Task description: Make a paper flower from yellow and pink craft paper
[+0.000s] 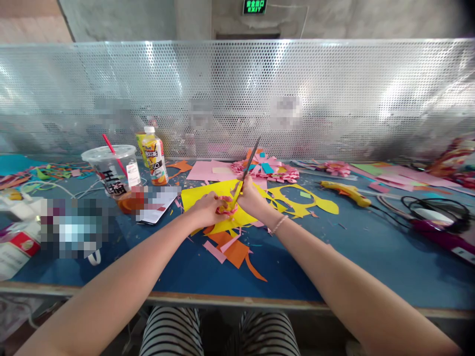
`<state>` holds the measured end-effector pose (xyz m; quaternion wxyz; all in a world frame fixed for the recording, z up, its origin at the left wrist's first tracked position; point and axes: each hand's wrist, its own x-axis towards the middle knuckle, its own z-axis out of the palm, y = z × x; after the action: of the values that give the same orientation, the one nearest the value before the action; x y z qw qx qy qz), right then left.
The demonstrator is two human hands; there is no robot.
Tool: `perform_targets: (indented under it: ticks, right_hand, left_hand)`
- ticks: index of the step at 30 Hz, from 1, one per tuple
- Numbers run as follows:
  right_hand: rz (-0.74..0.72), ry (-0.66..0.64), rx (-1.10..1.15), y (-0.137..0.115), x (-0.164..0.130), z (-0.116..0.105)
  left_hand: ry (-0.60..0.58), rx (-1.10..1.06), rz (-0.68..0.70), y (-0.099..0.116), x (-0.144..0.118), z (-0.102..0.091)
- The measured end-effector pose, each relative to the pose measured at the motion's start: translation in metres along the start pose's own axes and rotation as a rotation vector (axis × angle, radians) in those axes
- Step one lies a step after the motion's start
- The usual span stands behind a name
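Note:
My left hand (206,210) is closed around a small pink paper flower (227,210), its fingers curled at the flower's edge. My right hand (253,199) grips a pair of scissors (251,159), with the dark blades pointing up and away from me. A narrow yellow piece (236,197) lies between the two hands; whether it is paper or part of the scissors I cannot tell. Beneath both hands spreads a yellow paper sheet (193,195). Nearer to me are orange paper (235,252) and pink strips (214,251).
Larger pink paper flowers (276,170) sit behind my hands. Yellow cut-out scraps (326,203) and a yellow glue gun (347,193) lie to the right, near a coiled black cable (438,200). Left stand a plastic cup (111,170) and a drink bottle (154,158). A perforated metal screen (237,94) rises behind.

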<state>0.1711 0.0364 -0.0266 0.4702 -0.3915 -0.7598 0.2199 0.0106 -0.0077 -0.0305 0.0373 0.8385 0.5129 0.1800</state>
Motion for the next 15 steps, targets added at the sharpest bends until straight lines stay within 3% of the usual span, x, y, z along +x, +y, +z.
perform_targets:
  ticks: [9, 15]
  right_hand:
    - [0.015, 0.033, -0.154, -0.009, 0.001, -0.012]
    - [0.009, 0.025, -0.212, -0.013, -0.001, -0.008]
  left_hand:
    - [-0.011, -0.034, 0.006, -0.005, 0.001, 0.003]
    - [-0.018, -0.054, -0.006, -0.005, 0.001, 0.004]
